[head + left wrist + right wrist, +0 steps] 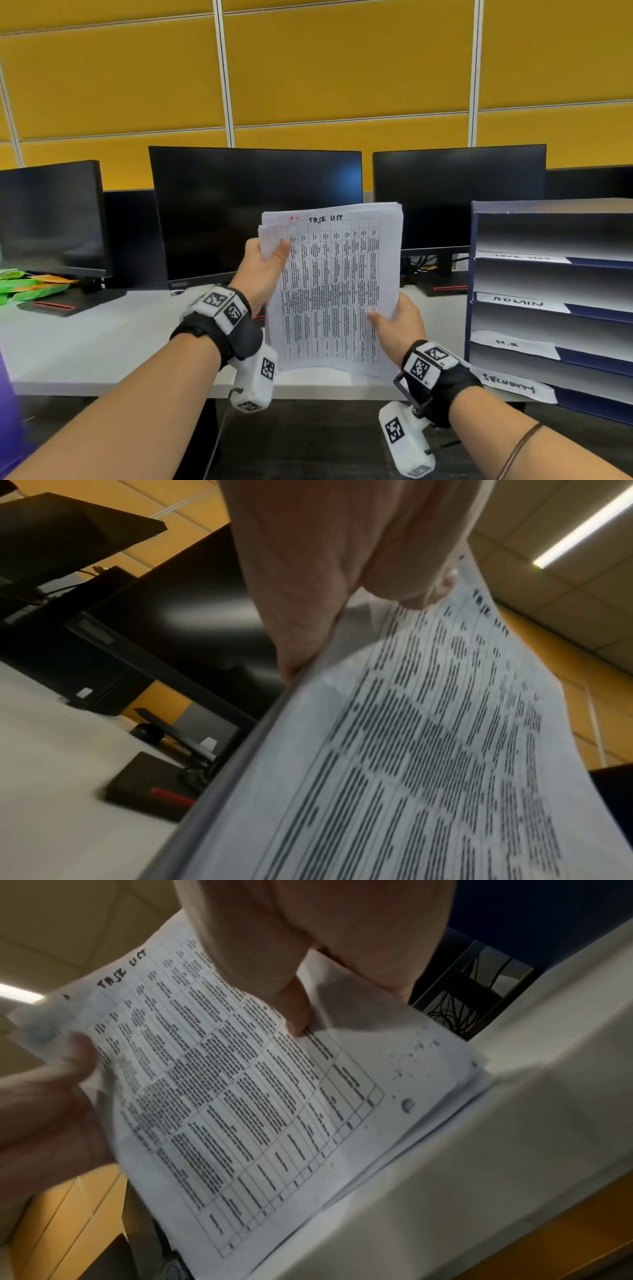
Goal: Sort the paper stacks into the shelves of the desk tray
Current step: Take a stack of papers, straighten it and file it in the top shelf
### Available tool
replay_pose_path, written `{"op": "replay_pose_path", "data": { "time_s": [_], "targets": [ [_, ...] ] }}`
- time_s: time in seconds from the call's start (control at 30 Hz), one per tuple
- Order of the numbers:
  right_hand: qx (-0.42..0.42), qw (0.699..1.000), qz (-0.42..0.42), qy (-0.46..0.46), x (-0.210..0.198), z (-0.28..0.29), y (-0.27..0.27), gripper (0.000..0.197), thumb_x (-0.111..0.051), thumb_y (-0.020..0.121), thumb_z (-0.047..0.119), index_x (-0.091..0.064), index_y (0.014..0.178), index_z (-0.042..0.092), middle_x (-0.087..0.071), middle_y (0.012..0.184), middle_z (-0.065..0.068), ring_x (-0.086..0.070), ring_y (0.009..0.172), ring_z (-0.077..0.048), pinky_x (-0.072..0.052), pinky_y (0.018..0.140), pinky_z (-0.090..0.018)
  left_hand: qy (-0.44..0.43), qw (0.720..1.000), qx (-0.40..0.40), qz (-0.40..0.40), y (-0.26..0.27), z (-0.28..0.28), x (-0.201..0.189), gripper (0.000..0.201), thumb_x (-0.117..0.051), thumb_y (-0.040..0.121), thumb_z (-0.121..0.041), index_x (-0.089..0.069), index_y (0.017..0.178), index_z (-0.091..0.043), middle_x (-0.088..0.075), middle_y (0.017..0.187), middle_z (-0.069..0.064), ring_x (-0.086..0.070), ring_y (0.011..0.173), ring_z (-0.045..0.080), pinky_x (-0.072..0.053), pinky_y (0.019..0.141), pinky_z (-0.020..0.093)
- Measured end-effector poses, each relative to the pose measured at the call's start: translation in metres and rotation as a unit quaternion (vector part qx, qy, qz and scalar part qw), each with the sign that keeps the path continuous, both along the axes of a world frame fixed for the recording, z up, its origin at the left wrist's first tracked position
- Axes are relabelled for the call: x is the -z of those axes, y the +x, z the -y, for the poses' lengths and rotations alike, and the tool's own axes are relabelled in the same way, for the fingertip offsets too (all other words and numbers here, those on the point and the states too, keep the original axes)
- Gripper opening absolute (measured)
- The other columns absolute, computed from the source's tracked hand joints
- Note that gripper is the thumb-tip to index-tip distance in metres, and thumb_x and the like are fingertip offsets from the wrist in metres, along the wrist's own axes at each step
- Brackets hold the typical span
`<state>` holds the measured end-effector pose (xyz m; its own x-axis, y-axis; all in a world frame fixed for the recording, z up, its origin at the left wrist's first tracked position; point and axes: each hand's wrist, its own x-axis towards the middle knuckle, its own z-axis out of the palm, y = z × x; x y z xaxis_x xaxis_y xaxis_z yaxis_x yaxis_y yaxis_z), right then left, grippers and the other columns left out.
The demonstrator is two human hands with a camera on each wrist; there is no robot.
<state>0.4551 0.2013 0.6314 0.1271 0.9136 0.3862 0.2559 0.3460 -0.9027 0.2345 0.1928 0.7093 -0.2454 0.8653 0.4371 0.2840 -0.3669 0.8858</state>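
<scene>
I hold a stack of white printed sheets (334, 287) upright over the desk, its top page headed "TASK LIST" with a table. My left hand (265, 270) pinches the stack's upper left edge, thumb on the front. My right hand (399, 323) grips the lower right edge, thumb on the page. The stack's bottom edge rests on the desk. The blue desk tray (555, 301) stands to the right with several shelves labelled TASK LIST, ADMIN, H.R and SECURITY. The same paper stack (428, 750) fills the left wrist view, and the stack (246, 1091) shows under my right thumb.
Three dark monitors (255, 212) line the back of the white desk (102, 342) before a yellow partition wall. Green snack packets (30, 284) lie at the far left. Monitor bases with red stripes sit on the desk, and cables hang behind the right monitor.
</scene>
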Motion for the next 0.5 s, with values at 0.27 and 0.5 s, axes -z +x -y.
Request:
{"op": "replay_pose_path", "data": {
  "time_s": [0.27, 0.5],
  "targets": [
    [0.001, 1.0, 0.027, -0.003, 0.01, 0.003, -0.004, 0.025, -0.057, 0.092, 0.009, -0.041, 0.11, 0.015, -0.058, 0.106, 0.002, -0.057, 0.096, -0.015, -0.046, 0.082, -0.026, -0.031, 0.999, -0.008, 0.022, 0.002, 0.001, 0.042, 0.04, -0.052, 0.094, -0.046, -0.054, 0.125, -0.022, -0.065, 0.12, -0.005, -0.062, 0.11, 0.019, -0.047, 0.099, 0.045],
    [-0.02, 0.999, 0.041, 0.02, 0.006, 0.003, -0.013, 0.027, -0.051, 0.093, 0.002, -0.037, 0.111, 0.017, -0.055, 0.111, 0.002, -0.054, 0.104, -0.014, -0.043, 0.09, -0.025, -0.04, 0.997, -0.071, 0.007, 0.015, 0.001, 0.057, 0.034, -0.046, 0.1, -0.027, -0.04, 0.129, -0.012, -0.059, 0.112, 0.0, -0.058, 0.094, 0.015, -0.046, 0.085, 0.033]
  ]
}}
